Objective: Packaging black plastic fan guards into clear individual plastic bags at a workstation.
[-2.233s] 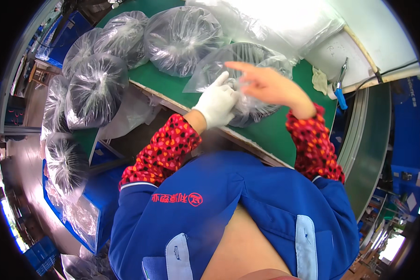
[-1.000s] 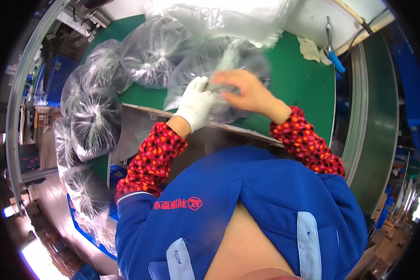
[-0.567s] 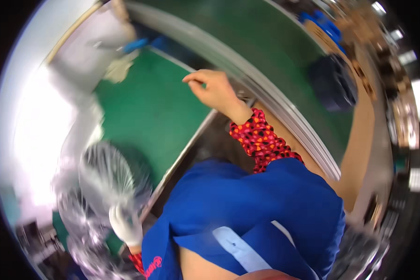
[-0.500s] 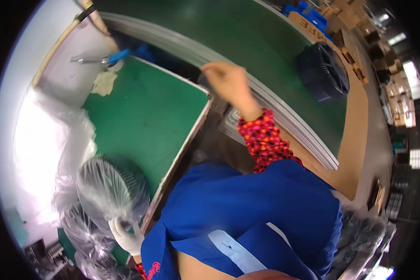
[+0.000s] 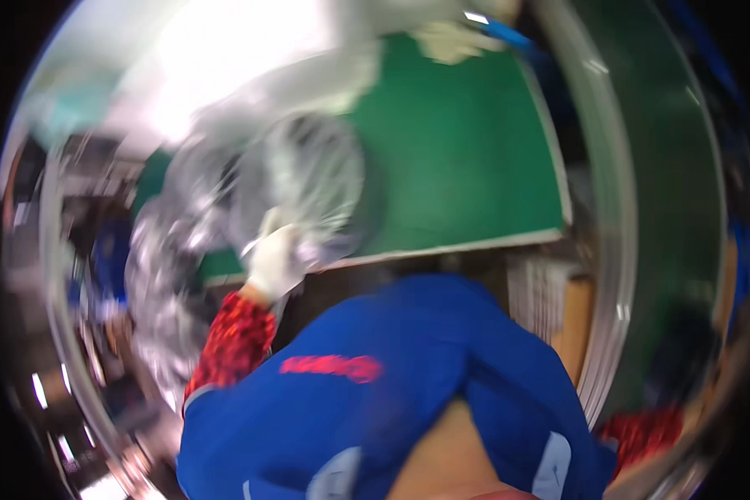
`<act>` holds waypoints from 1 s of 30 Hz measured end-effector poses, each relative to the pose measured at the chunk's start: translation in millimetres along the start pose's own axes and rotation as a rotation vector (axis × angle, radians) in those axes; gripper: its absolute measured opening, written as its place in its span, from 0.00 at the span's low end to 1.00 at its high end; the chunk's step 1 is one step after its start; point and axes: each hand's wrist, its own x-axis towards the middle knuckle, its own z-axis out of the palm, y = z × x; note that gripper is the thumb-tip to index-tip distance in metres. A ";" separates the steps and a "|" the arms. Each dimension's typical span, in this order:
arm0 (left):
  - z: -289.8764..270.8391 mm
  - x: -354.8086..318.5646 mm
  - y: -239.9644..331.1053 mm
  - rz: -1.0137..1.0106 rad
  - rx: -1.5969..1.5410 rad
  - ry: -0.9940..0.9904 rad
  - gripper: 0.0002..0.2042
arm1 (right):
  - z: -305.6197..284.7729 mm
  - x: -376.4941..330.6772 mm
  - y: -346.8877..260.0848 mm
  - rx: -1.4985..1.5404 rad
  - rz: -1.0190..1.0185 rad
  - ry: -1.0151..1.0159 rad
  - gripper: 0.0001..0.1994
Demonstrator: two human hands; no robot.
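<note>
Frame heavily blurred. My left hand [image 5: 275,260], in a white glove, rests on a clear plastic bag [image 5: 312,187] holding a dark round part, at the near edge of the green desk [image 5: 467,167]; whether its grip is clenched, I cannot tell. Right hand out of view; only its red sleeve [image 5: 642,433] shows, lower right.

Clear plastic bag [image 5: 312,187] of dark round parts, lying on green mat
</note>
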 end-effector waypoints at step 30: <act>-64.9 -116.0 3.1 0.189 0.008 0.488 0.01 | -194.3 -22.3 93.3 1.881 1.460 -0.043 0.28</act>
